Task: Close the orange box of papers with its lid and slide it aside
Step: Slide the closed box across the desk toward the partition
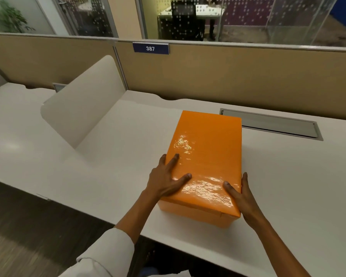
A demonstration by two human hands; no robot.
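Two bare hands flank the near end of one orange box (205, 162), which sits on a white desk (108, 156) with its lid (208, 148) already on, glossy top face catching the light. The left hand (165, 179) lies flat and open against the box's near left corner: palm on the left edge, index finger and thumb spread across the top of the lid, the other fingers running down along the left side. Its forearm reaches up from the lower middle of the view, with a white sleeve (108, 254) pushed back to about the elbow. The right hand (242, 196) is also open, pressed against the near right corner, thumb resting on the lid's top and the fingers stretched straight along the right side wall; its bare forearm comes in from the lower right. Neither hand curls around anything; both simply press on the box from opposite sides.

Counted: one box, one lid, two hands. Beyond the box, one grey cable tray (272, 124) is set into the desk near the box's far right corner, one white divider panel (82, 102) stands to the left, and one blue plate reading 387 (150, 48) hangs on the tan partition (248, 76)
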